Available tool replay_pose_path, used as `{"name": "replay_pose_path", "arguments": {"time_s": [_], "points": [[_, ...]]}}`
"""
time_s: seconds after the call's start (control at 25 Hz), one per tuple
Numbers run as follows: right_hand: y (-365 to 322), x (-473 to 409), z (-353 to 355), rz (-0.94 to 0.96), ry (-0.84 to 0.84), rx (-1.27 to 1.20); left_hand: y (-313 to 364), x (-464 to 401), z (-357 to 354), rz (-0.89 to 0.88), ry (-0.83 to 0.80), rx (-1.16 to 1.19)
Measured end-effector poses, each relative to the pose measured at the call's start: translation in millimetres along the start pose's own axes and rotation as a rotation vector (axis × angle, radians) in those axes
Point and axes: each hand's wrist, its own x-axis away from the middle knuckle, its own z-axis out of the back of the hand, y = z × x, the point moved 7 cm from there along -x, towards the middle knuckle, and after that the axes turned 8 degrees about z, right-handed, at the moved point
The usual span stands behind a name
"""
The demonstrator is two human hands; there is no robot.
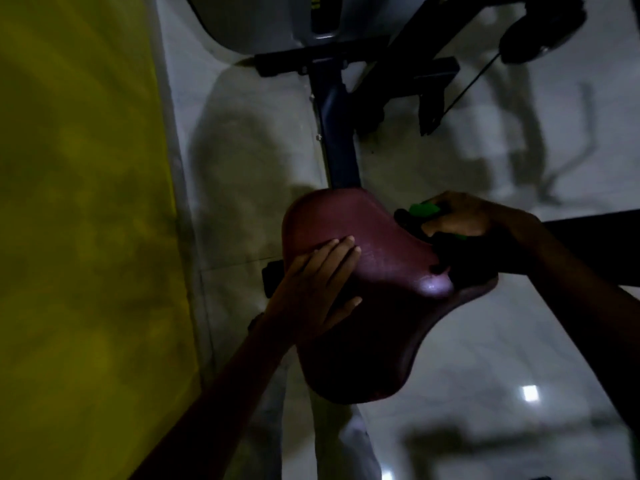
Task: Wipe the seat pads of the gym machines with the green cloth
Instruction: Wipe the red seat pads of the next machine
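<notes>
Your left hand (313, 285) lies flat on the maroon seat pad (374, 268), fingers straight and close together, at its left edge. Your right hand (457, 220) curls its fingers around the green cloth (424, 207) at the pad's right edge. Dark frame post (337, 133) runs beyond, over pale floor (485, 341).

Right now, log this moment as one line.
left hand flat on seat pad | right hand holds green cloth at pad edge

Count of things in the dim gym corner

One maroon seat pad (374, 258) at centre, one green cloth (424, 208) at two o'clock, two hands: left hand (311, 289), right hand (457, 216), one yellow wall (79, 202) at nine o'clock.
</notes>
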Motion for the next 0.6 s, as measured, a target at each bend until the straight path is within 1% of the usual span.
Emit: {"name": "replay_pose_path", "arguments": {"time_s": [0.08, 0.12, 0.24, 0.36, 0.4, 0.48, 0.52, 0.6], "points": [[-2, 7, 2, 0.042, 0.089, 0.274, -8, -16, 6, -0.1, -0.022, 0.051], [-4, 12, 2, 0.071, 0.146, 0.368, -14, -26, 9, -0.156, -0.055, 0.069], [-5, 31, -1, 0.124, 0.29, 0.45, -30, -52, 13, -0.303, -0.144, 0.056], [-7, 49, -21, 0.099, 0.385, 0.663, -32, -66, 15, -0.39, -0.183, 0.016], [-12, 55, -30, 0.095, 0.444, 0.679, -33, -69, 15, -0.417, -0.172, 0.024], [-25, 71, -50, 0.102, 0.575, 0.681, -35, -75, 17, -0.487, -0.2, 0.032], [-34, 77, -63, 0.116, 0.601, 0.682, -37, -80, 17, -0.533, -0.227, 0.005], [-54, 84, -97, 0.239, 0.622, 0.695, -43, -88, 18, -0.649, -0.257, -0.056]]}}
